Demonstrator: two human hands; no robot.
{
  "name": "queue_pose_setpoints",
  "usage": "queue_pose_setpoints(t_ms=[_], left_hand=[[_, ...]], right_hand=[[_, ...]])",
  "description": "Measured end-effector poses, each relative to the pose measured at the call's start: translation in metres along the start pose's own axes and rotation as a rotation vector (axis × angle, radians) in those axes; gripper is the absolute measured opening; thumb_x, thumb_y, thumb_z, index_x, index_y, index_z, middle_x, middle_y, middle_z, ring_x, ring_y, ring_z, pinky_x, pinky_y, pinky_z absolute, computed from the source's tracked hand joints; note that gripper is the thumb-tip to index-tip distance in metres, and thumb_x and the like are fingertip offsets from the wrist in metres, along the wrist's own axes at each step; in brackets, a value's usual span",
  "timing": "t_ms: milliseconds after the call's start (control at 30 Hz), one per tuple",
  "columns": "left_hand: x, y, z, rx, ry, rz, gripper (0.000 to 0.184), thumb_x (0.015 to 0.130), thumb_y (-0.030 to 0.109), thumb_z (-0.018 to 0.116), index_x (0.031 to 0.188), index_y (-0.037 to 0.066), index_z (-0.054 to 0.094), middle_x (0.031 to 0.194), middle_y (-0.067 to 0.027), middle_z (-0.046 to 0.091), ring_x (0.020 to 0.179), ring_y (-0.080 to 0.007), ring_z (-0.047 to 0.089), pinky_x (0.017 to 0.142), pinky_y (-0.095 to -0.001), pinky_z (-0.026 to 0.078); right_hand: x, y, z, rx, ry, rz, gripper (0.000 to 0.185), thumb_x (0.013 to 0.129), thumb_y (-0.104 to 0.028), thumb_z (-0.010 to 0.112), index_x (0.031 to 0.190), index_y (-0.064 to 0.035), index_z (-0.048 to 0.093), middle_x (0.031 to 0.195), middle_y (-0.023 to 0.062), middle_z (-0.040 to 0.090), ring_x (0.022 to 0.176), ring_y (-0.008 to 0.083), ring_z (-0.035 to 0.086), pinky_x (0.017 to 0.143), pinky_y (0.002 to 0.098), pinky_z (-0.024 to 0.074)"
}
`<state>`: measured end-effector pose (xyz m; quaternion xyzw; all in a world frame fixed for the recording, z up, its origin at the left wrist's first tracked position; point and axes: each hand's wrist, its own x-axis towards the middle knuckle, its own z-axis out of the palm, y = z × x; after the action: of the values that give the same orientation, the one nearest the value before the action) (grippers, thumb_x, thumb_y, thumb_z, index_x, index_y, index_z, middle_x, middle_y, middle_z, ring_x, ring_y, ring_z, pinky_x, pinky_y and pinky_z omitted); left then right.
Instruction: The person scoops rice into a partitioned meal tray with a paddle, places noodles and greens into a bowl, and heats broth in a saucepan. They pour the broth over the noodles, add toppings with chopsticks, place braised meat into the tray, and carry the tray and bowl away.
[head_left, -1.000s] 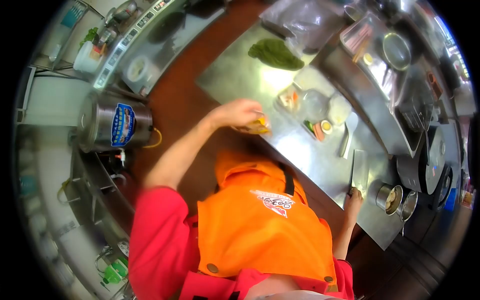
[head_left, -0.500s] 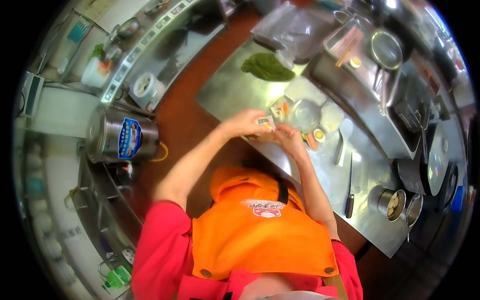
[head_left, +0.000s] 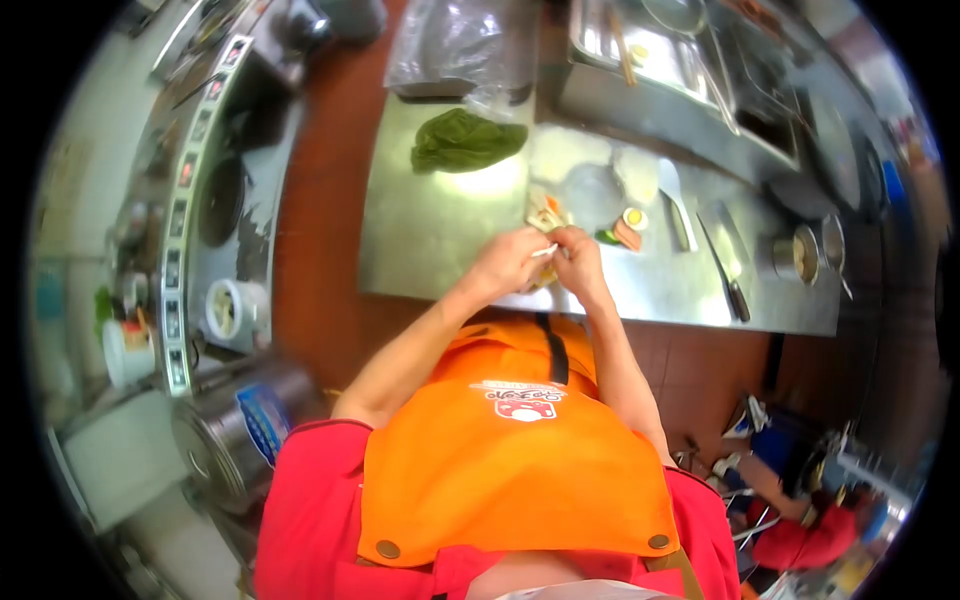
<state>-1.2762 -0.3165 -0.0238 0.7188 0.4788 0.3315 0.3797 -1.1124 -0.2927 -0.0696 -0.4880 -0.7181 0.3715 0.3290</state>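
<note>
My left hand [head_left: 513, 264] and my right hand [head_left: 580, 262] meet over the near edge of the metal table [head_left: 420, 235]. Their fingers pinch a small white sachet [head_left: 545, 250], mostly hidden now. Just beyond the fingertips lies a small pile of pale strips with an orange piece [head_left: 548, 208]. To the right of my right hand sit a halved boiled egg [head_left: 634, 217], a pink slice [head_left: 627, 234] and a green piece [head_left: 607, 237]. Something yellowish shows under the hands, too covered to name. A clear round bowl [head_left: 594, 188] stands behind the food.
A white paddle [head_left: 675, 197] and a knife [head_left: 728, 275] lie to the right, near small metal pots [head_left: 797, 257]. A green cloth [head_left: 468, 140] lies at the back left. Lower right, a person in a red garment [head_left: 810, 538] is partly visible.
The view has turned, so the table now lies straighter across. Both hands have drawn together, and the sachet's printed face, visible before in the left fingers, is largely covered now.
</note>
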Motion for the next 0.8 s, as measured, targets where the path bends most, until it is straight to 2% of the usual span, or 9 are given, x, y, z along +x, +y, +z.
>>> queue_pose_setpoints(t_ms=[133,167,233,300,333,400,467,667,800], left_hand=[[-0.005,-0.001,-0.006,-0.19,-0.156,0.006,0.014,0.086,0.015,0.058,0.091,0.002,0.061,0.087,-0.0165,0.058,0.08,-0.0339,0.057,0.072,-0.0372,0.046],[-0.009,-0.012,0.01,-0.048,-0.213,0.301,0.015,0.086,0.015,0.059,0.092,0.002,0.063,0.085,-0.0158,0.059,0.08,-0.0325,0.058,0.072,-0.0373,0.047],[-0.008,0.016,0.017,-0.1,-0.234,0.194,0.014,0.087,0.015,0.059,0.091,0.003,0.064,0.082,-0.0152,0.059,0.079,-0.032,0.058,0.072,-0.0372,0.047],[0.005,-0.011,-0.001,-0.102,-0.096,0.355,0.015,0.086,0.016,0.061,0.089,0.002,0.064,0.08,-0.0132,0.059,0.076,-0.03,0.057,0.07,-0.0354,0.047],[0.008,-0.016,-0.017,-0.134,-0.256,0.093,0.015,0.086,0.017,0.062,0.087,0.002,0.065,0.08,-0.0113,0.057,0.075,-0.0261,0.056,0.068,-0.0332,0.046],[0.007,-0.001,-0.027,-0.089,-0.244,0.091,0.016,0.086,0.017,0.063,0.086,0.001,0.064,0.079,-0.0102,0.056,0.073,-0.0234,0.055,0.067,-0.031,0.045],[0.014,-0.008,-0.033,-0.108,-0.236,0.145,0.016,0.087,0.017,0.062,0.083,0.001,0.064,0.077,-0.0074,0.055,0.073,-0.0174,0.054,0.067,-0.0279,0.043],[0.016,-0.028,-0.041,-0.557,-0.114,-0.193,0.019,0.094,0.021,0.057,0.085,0.004,0.061,0.077,0.003,0.054,0.072,-0.0053,0.05,0.066,-0.022,0.04],[0.005,-0.032,-0.056,-0.673,-0.051,-0.332,0.02,0.095,0.022,0.055,0.087,0.006,0.061,0.077,0.0054,0.056,0.069,-0.0035,0.05,0.064,-0.0203,0.04]], right_hand=[[-0.009,0.004,0.019,-0.084,0.144,-0.006,0.01,0.075,-0.005,0.059,0.083,-0.0014,0.063,0.081,0.019,0.06,0.082,0.0385,0.056,0.073,0.0423,0.0449],[-0.003,0.02,0.019,-0.057,0.133,0.169,0.009,0.075,-0.008,0.06,0.079,-0.0001,0.061,0.078,0.0202,0.059,0.078,0.0391,0.055,0.069,0.042,0.0445],[0.014,0.012,-0.002,-0.066,0.154,0.175,0.011,0.076,-0.01,0.06,0.076,0.001,0.06,0.078,0.0215,0.059,0.073,0.0379,0.054,0.067,0.0406,0.0444],[0.009,-0.003,-0.005,0.042,0.153,0.242,0.013,0.08,-0.011,0.061,0.083,0.0015,0.062,0.077,0.0156,0.062,0.068,0.0256,0.056,0.064,0.0337,0.0451],[0.007,0.002,-0.001,0.107,0.206,0.259,0.013,0.081,-0.011,0.061,0.085,0.0015,0.063,0.077,0.0131,0.062,0.068,0.0215,0.056,0.064,0.0316,0.0451],[0.002,0.011,-0.002,0.252,0.253,0.345,0.016,0.084,-0.013,0.064,0.091,0.0016,0.064,0.076,0.0038,0.061,0.07,0.0097,0.054,0.063,0.025,0.0446],[0.0,0.019,-0.007,0.275,0.27,0.385,0.017,0.084,-0.014,0.065,0.091,0.0014,0.065,0.077,0.0027,0.062,0.071,0.0083,0.053,0.063,0.0242,0.0442],[-0.001,0.022,-0.024,0.523,0.323,0.464,0.016,0.087,-0.013,0.064,0.094,0.0015,0.066,0.082,-0.0008,0.063,0.074,0.0055,0.053,0.068,0.0208,0.0429],[-0.017,0.029,-0.033,0.583,0.337,0.482,0.015,0.088,-0.011,0.062,0.094,0.0012,0.066,0.083,-0.0012,0.063,0.076,0.0055,0.053,0.071,0.0207,0.0432]])
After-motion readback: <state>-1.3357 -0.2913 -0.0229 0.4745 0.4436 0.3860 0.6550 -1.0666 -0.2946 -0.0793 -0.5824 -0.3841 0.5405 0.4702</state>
